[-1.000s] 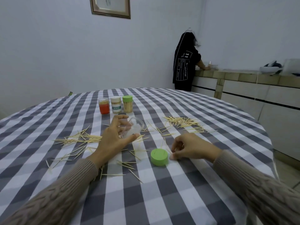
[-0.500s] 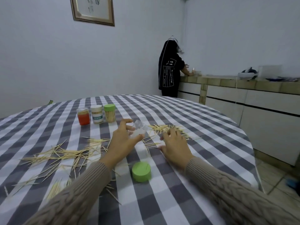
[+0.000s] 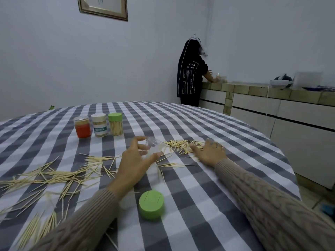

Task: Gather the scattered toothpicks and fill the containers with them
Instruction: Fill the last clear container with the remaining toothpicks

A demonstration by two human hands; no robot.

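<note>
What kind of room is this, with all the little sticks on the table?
Probably a kitchen or dining room in a home. A big round table wears a checked cloth, a tiled counter with cupboards runs along the wall where another person stands working, and a framed picture hangs up high.

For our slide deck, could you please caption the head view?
Left hand holds a clear plastic container while the right hand rests on scattered wooden toothpicks on the checked tablecloth.
</note>
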